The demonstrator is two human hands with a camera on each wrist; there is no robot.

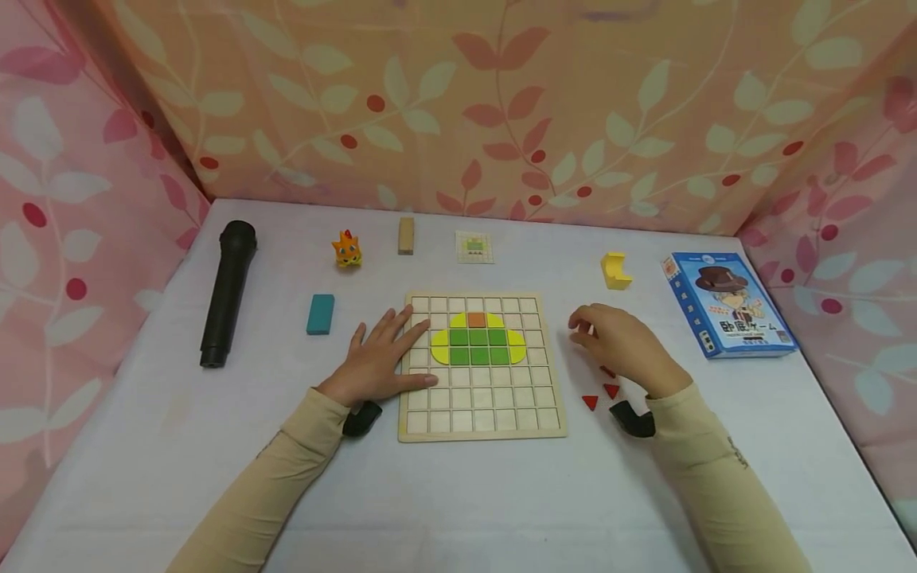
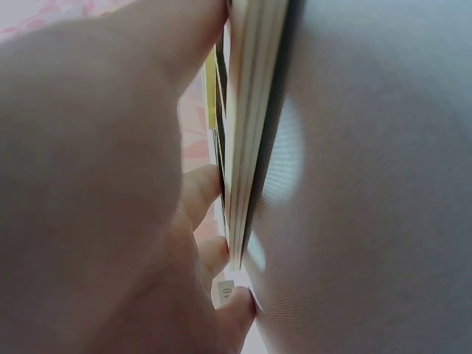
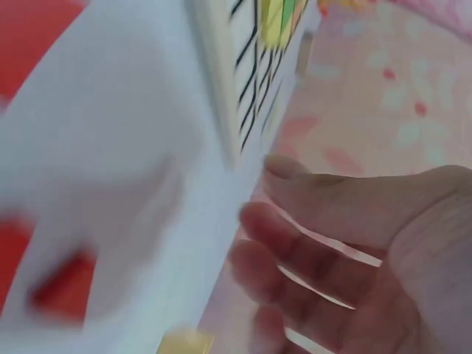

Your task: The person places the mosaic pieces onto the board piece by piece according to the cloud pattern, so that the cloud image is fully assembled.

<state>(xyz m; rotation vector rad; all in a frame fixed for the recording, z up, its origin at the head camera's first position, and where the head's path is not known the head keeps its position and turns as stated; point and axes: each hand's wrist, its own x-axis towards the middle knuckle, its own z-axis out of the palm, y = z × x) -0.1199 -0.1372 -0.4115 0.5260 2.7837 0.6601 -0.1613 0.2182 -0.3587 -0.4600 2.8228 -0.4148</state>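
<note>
With fingers spread, my left hand (image 1: pixel 378 360) rests on the left side of a wooden grid board (image 1: pixel 483 423). In the left wrist view, the board's edge (image 2: pixel 254 110) stands beside the fingers. Green squares (image 1: pixel 478 347), yellow curved pieces (image 1: pixel 517 347) and one orange square (image 1: pixel 476 320) form a rounded shape in the board's upper half. My right hand (image 1: pixel 630 346) hovers right of the board, fingers loosely bent. The right wrist view shows a gap between thumb and fingers, with nothing held. Small red triangles (image 1: pixel 611 391) lie below that hand, one partly hidden.
Behind the board are a pattern card (image 1: pixel 474 247), a wooden block (image 1: pixel 406 236) and an orange toy figure (image 1: pixel 347 250). A teal block (image 1: pixel 320 314) and a black microphone (image 1: pixel 228 294) lie left. Toward the right are a yellow piece (image 1: pixel 615 270) and a blue box (image 1: pixel 731 305).
</note>
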